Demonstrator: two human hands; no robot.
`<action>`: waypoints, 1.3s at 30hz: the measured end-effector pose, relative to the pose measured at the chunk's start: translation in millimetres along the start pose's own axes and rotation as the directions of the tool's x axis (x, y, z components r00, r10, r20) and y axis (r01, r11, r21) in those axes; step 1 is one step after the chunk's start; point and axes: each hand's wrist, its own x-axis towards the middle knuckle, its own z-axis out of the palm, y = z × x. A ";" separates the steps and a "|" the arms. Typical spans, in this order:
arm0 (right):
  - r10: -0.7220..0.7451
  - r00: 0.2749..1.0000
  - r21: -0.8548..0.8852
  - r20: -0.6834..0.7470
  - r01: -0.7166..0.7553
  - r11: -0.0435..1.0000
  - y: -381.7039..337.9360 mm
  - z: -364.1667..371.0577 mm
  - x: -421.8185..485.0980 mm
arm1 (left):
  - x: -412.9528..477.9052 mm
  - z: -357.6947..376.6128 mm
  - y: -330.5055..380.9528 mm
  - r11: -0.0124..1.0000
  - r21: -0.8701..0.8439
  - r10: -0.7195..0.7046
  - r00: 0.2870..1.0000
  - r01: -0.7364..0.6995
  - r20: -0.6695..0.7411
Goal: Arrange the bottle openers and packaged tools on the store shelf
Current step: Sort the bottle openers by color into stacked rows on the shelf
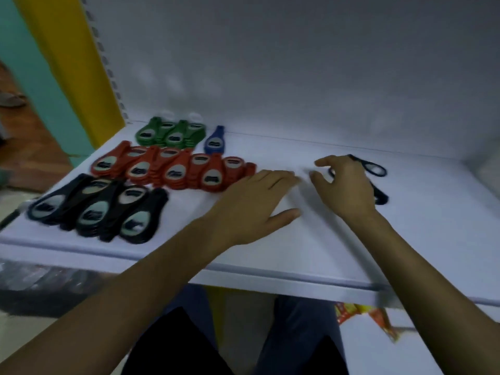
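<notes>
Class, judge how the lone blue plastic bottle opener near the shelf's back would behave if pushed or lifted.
The blue plastic bottle opener lies flat on the smooth white shelf, so it would probably slide rather than roll or tip. Thin and moulded around a pale insert, it looks stiff and likely light.

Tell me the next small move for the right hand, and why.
Probably grip the dark openers beside the right hand and bring them left to the lone blue opener: they lie apart, while green openers, red openers and black openers already sit grouped.
</notes>
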 end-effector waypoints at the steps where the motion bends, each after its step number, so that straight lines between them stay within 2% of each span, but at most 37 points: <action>1: 0.049 0.999 -0.048 0.009 -0.049 0.998 19.9 -6.0 2.2 | 14.2 9.5 8.0 0.996 -0.086 -0.035 0.999 0.037 0.033; 3: 0.160 0.986 -0.148 0.042 -0.152 0.977 50.0 -14.6 0.7 | 40.1 27.9 21.1 0.967 -0.234 -0.085 0.993 0.101 0.080; 5: 0.188 0.981 -0.205 0.044 -0.175 0.963 70.1 -16.5 -4.4 | 63.1 44.2 30.4 0.925 -0.356 -0.121 0.991 0.135 0.062; 9: 0.103 0.992 -0.059 -0.079 -0.108 0.992 84.7 -11.9 -8.3 | 96.9 66.8 38.0 0.860 -0.489 -0.159 0.987 0.147 0.017; 13: 0.193 0.971 0.078 -0.141 -0.183 0.980 92.6 -12.1 -8.0 | 110.3 84.7 31.1 0.775 -0.595 -0.261 0.965 0.210 0.001; 15: 0.215 0.958 0.147 -0.192 -0.188 0.971 94.7 -12.4 -9.2 | 111.7 86.9 26.3 0.693 -0.677 -0.304 0.952 0.249 0.039; 17: 0.190 0.938 0.140 -0.290 -0.155 0.978 93.1 -12.8 -7.7 | 112.2 85.3 22.8 0.611 -0.747 -0.317 0.946 0.263 0.073; 19: 0.114 0.904 0.056 -0.413 -0.100 0.993 87.9 -13.5 -4.8 | 112.9 82.8 21.2 0.529 -0.808 -0.331 0.940 0.261 0.087; 21: 0.017 0.881 0.067 -0.473 0.017 0.998 81.1 -16.2 -0.9 | 114.9 80.5 22.8 0.415 -0.875 -0.369 0.925 0.250 0.089; 24: -0.225 0.853 0.059 -0.471 0.285 0.957 73.6 -18.6 10.1 | 119.2 76.3 22.9 0.261 -0.926 -0.459 0.879 0.271 0.128; 26: -0.343 0.831 0.005 -0.439 0.384 0.923 72.5 -14.8 17.4 | 120.2 75.3 20.5 0.210 -0.935 -0.473 0.866 0.286 0.159; 28: -0.304 0.866 0.071 -0.397 0.359 0.930 73.1 -9.9 18.8 | 119.7 75.1 18.9 0.181 -0.937 -0.471 0.863 0.299 0.185; 30: -0.177 0.932 0.136 -0.316 0.229 0.964 75.8 -6.6 16.5 | 119.0 76.1 17.3 0.149 -0.946 -0.483 0.856 0.288 0.184; 31: -0.116 0.957 0.109 -0.264 0.149 0.983 78.8 -6.0 16.2 | 118.7 76.5 16.8 0.128 -0.953 -0.497 0.849 0.276 0.180; 34: -0.016 0.993 -0.166 -0.114 -0.003 0.986 92.9 -5.1 18.8 | 118.9 78.3 14.4 0.114 -0.961 -0.542 0.826 0.252 0.153; 36: -0.025 0.996 -0.207 -0.086 0.007 0.978 97.8 -1.3 19.4 | 118.6 78.7 14.8 0.121 -0.961 -0.565 0.813 0.249 0.140; 39: -0.184 0.959 -0.324 -0.215 0.107 0.940 96.9 4.9 18.0 | 119.1 78.3 15.9 0.147 -0.954 -0.566 0.813 0.261 0.136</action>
